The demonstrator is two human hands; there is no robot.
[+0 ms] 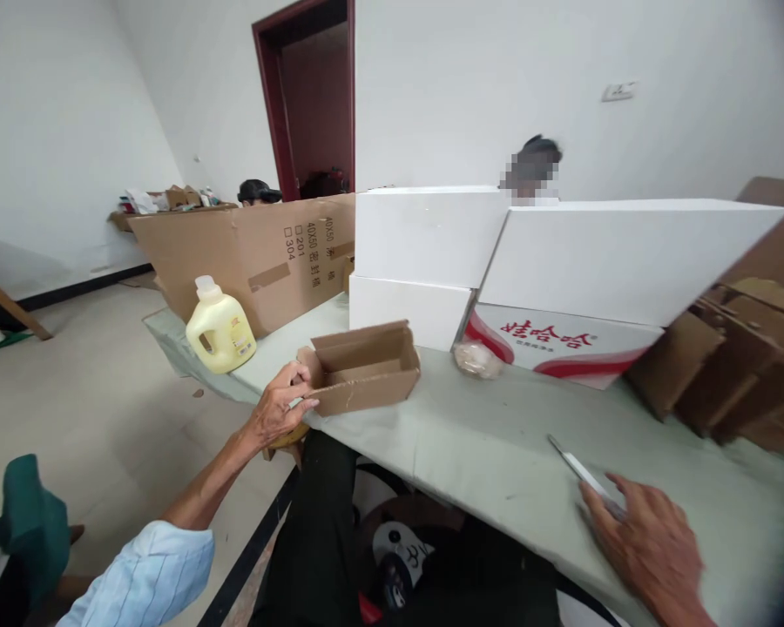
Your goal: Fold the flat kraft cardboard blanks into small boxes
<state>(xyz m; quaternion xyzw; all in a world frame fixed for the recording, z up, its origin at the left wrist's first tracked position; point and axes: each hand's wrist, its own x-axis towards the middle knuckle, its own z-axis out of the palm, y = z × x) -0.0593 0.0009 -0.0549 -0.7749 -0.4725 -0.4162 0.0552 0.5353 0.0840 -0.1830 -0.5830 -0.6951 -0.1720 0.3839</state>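
My left hand (pixel 283 402) grips the near left end of a small open cardboard box (pixel 369 392), fingers on its end wall and thumb at the side. The box is tilted slightly on the table's front edge, its open top showing bare brown inner walls. At the right, my right hand (pixel 653 531) is closed around the handle end of a slim, pale utility knife (pixel 584 475), low over the tabletop. Its thin tip points away and to the left. Part of the handle is hidden by my fingers.
On the green-covered table (pixel 457 435) stand a yellow detergent jug (pixel 222 326), a large carton (pixel 248 261), stacked white boxes (pixel 424 235) and a printed white-red box (pixel 562 344). A tape roll (pixel 478 360) lies before them. Folded cardboard (pixel 725 374) fills the right. Other people are partly visible.
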